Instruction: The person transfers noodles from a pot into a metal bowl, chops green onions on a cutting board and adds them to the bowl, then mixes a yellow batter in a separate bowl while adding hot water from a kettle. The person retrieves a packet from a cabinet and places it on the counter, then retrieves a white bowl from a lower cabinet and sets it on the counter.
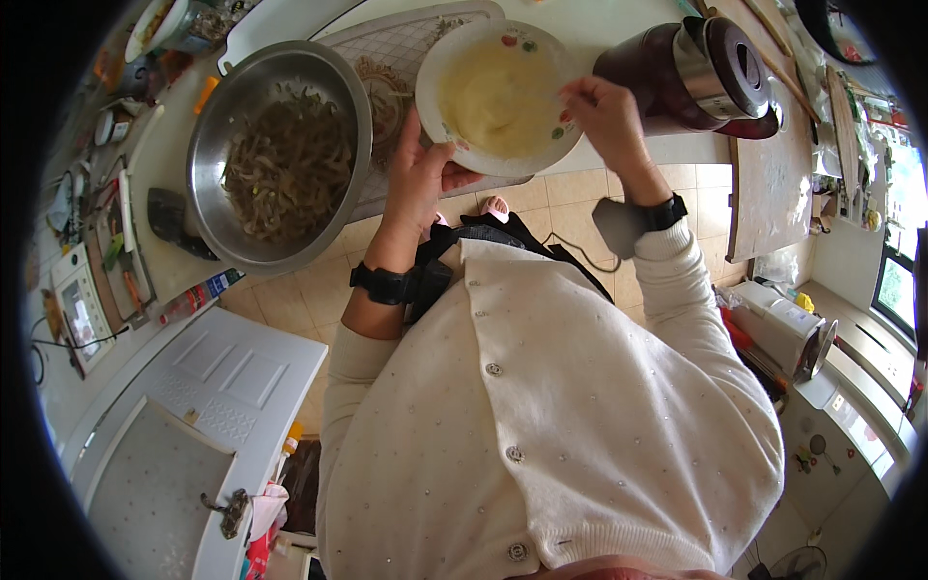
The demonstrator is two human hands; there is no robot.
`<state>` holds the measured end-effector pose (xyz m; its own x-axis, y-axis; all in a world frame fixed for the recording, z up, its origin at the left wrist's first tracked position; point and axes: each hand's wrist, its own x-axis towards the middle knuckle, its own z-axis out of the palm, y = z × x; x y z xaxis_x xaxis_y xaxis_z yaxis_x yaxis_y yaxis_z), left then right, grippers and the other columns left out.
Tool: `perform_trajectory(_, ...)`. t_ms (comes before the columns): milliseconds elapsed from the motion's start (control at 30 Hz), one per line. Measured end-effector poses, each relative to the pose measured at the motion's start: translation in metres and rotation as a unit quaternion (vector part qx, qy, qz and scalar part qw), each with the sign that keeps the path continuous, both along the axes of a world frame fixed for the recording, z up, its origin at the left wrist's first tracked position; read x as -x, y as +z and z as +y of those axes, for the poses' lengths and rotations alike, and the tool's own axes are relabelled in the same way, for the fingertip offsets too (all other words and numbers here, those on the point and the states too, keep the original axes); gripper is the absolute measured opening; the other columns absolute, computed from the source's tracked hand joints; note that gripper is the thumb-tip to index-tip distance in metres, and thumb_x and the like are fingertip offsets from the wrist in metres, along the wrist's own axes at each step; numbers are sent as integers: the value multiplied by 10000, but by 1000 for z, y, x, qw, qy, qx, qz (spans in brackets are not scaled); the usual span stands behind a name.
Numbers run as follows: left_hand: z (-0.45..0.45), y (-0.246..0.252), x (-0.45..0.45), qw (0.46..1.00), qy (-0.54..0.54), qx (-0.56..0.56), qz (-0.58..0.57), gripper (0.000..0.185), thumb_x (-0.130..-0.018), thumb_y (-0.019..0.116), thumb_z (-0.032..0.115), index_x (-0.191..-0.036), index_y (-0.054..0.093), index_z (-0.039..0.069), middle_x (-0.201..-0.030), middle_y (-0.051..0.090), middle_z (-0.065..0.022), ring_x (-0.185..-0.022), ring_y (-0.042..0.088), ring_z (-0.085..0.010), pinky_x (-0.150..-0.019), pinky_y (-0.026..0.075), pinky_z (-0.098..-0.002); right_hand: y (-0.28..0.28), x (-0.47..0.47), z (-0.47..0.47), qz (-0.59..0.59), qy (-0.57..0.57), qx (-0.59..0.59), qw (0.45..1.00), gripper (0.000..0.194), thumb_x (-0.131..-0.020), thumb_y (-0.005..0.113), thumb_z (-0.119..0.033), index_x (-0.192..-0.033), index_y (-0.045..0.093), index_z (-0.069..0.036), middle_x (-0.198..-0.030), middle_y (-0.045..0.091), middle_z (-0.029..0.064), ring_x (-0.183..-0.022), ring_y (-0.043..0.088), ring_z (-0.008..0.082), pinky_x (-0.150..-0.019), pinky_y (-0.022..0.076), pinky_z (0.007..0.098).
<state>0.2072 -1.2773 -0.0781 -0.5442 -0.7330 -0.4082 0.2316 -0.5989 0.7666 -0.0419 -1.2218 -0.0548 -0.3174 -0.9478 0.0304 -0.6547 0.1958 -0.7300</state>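
Observation:
A white bowl (554, 61) with a painted fruit pattern holds a pale yellow liquid (493, 98) with swirl marks on its surface. My left hand (428, 170) grips its near left rim, thumb on top and fingers beneath. Over the right rim is my right hand (605, 119), its fingers pinched together; blur hides whether a thin utensil is between them. To the left, a large stainless steel basin (206, 167) contains a heap of translucent brownish strips (290, 170) with some green bits. The bowl is on or just above a patterned mat (377, 43) at the table's edge.
Right of the bowl stands a dark red thermal jug (645, 76) with a steel collar. A wooden board (768, 188) lies farther right. A dark object (174, 217) sits beside the basin, and a plastic bottle (199, 297) is below it. A white door (239, 362) stands at lower left.

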Motion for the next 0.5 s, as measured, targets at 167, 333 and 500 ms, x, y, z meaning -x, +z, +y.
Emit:
perform_trajectory(167, 0, -1, 0, 1000, 6, 4, -7, 561, -860, 474, 44, -1380, 299, 164, -1026, 581, -108, -843, 652, -237, -711, 586, -378, 20, -6, 7, 152, 91, -131, 975, 139, -807, 602, -122, -862, 649, -3, -670, 625, 116, -582, 576, 135, -563, 461, 287)
perform_trajectory(333, -1, -2, 0, 1000, -1, 11, 12, 569, -860, 488, 47, -1383, 288, 149, -1041, 586, -127, -848, 654, -244, -714, 586, -380, 5, -28, -23, 127, 134, 29, 982, 105, -817, 582, -87, -902, 625, -41, -755, 607, 141, -609, 593, 278, -572, 480, 335)
perform_trajectory(500, 0, -3, -1, 1000, 3, 6, -2, 592, -861, 488, 51, -1399, 254, 127, -1047, 591, -148, -850, 655, -250, -719, 584, -389, 22, -4, -24, 352, 145, 68, 922, 154, -789, 550, -35, -924, 619, -60, -812, 606, 114, -694, 612, 311, -597, 500, 366)
